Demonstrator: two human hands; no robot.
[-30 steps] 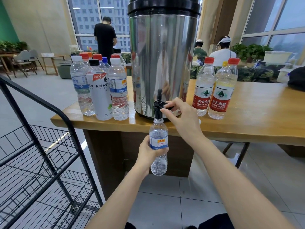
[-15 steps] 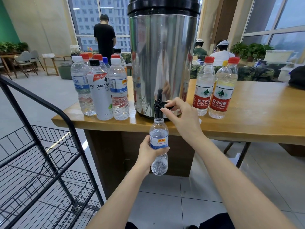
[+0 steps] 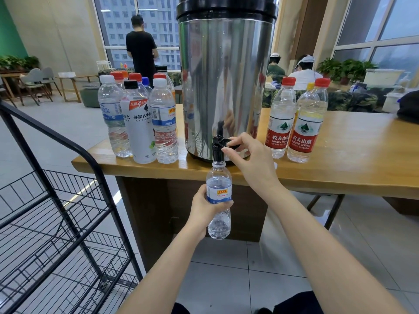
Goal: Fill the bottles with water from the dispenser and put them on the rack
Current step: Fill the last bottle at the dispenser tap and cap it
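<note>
Fingers (image 3: pixel 226 203) of the left hand (image 3: pixel 204 210) are wrapped round the labelled waist of the bottle (image 3: pixel 219 189), a firm full-palm hold, and that looks deliberate: gripped at the middle, it hangs upright below the desk edge with its open neck right under the black tap (image 3: pixel 218 152). So the bottle sits in the left grasp, just in front of and beneath the right hand (image 3: pixel 251 164), whose fingers (image 3: pixel 235 139) pinch the tap's lever (image 3: pixel 232 145) from the side, thumb beneath. One hand steadies, one controls the flow, as I read it. Filling is the step in hand. How full the bottle is I can't tell through the clear plastic. Behind the tap rises the steel dispenser (image 3: pixel 224 87), parked at the near edge of the desk (image 3: pixel 340 173) so the spout overhangs and a bottle fits underneath. Capped bottles (image 3: pixel 163 123) cluster left of it, and a red-labelled pair (image 3: pixel 301 130) stands to the right. Off to the left waits the black wire rack (image 3: pixel 111 207), within easy reach.
</note>
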